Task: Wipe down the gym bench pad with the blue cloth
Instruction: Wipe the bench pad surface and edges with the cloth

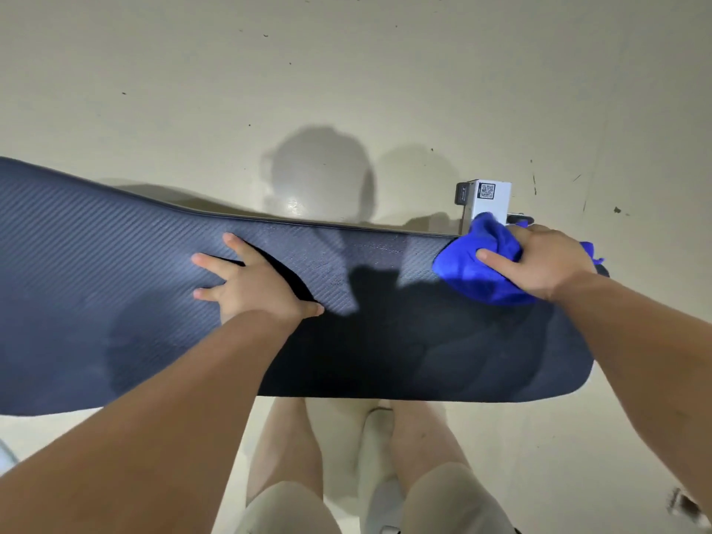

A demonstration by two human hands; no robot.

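The dark, textured gym bench pad (115, 287) stretches across the view from left to right. A bunched blue cloth (470, 271) lies on the pad's far right corner. My right hand (547, 260) grips the cloth from above, with the thumb pressed into its folds. My left hand (250, 283) rests flat on the middle of the pad with the fingers spread.
A white bench frame part with a QR sticker (487, 200) stands just behind the cloth. Pale floor (346, 71) surrounds the bench. My legs (285, 456) stand against the pad's near edge, with a white frame bar (379, 456) between them.
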